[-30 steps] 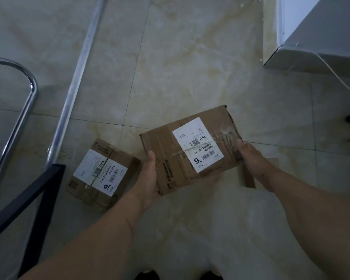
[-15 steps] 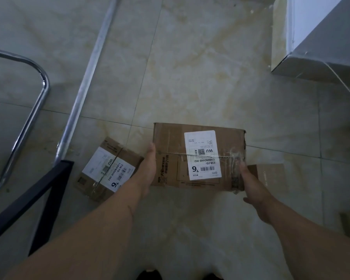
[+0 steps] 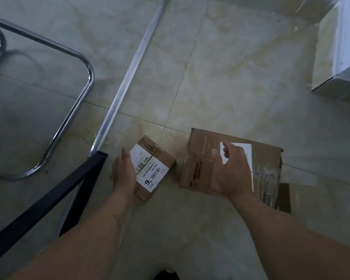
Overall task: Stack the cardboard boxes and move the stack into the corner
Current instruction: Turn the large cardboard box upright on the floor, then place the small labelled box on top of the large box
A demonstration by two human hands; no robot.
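Observation:
Two brown cardboard boxes with white shipping labels lie side by side on the tiled floor. The small box (image 3: 158, 158) is on the left, turned at an angle. My left hand (image 3: 124, 172) rests flat against its left side, fingers stretched along the edge, not closed around it. The large box (image 3: 200, 158) sits to the right with a gap between the two. My right hand (image 3: 233, 170) is over the large box's top with fingers spread, covering part of its label and holding nothing.
A chrome tube frame (image 3: 85, 81) and a long metal bar (image 3: 129, 67) lie on the floor at left. A black frame leg (image 3: 49, 199) stands close to the small box. A white cabinet corner (image 3: 339, 63) is at upper right. A cardboard piece (image 3: 285, 197) lies behind the large box.
The large box, held in both hands before, now lies on the floor. My left hand has gone over to the small box, and my right hand has let go and opened above the large one.

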